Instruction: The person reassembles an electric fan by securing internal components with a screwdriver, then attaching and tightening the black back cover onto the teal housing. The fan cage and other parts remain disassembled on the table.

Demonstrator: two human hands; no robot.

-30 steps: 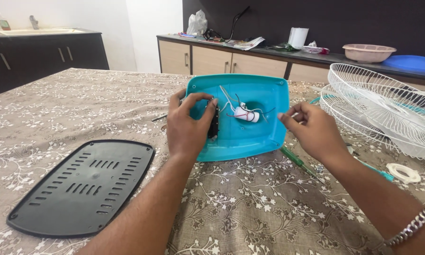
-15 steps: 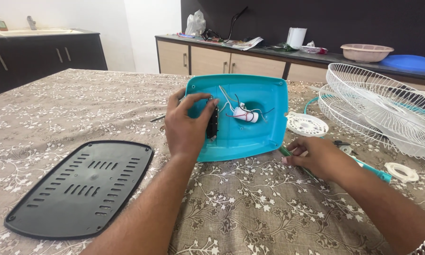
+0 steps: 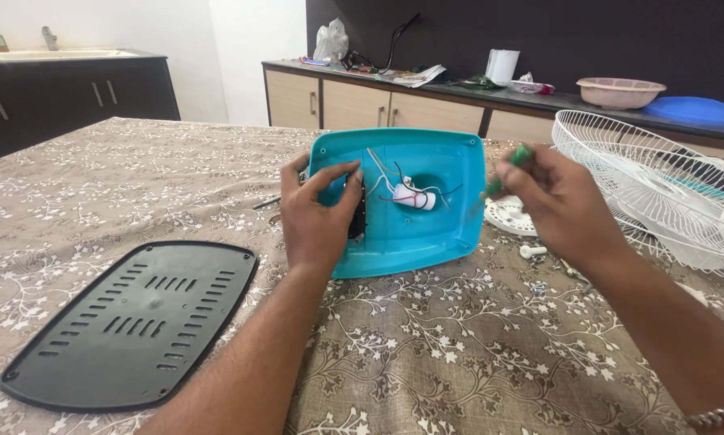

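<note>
A turquoise plastic fan base shell (image 3: 426, 225) lies open side up in the middle of the table, with white, red and black wires and a white capacitor (image 3: 415, 196) inside. My left hand (image 3: 318, 213) grips its left edge, fingers over a black switch block (image 3: 357, 216). My right hand (image 3: 557, 201) is raised beside the shell's right edge, shut on a green-handled screwdriver (image 3: 513, 165) whose tip points toward the shell.
A black vented bottom plate (image 3: 132, 318) lies at the front left. White wire fan guards (image 3: 660, 185) rest at the right, with a round white disc (image 3: 508, 216) and small white parts beside them. Cabinets and a cluttered counter stand behind.
My right hand went down to the table, took the green screwdriver, and has lifted it up beside the shell. My left hand has stayed on the shell.
</note>
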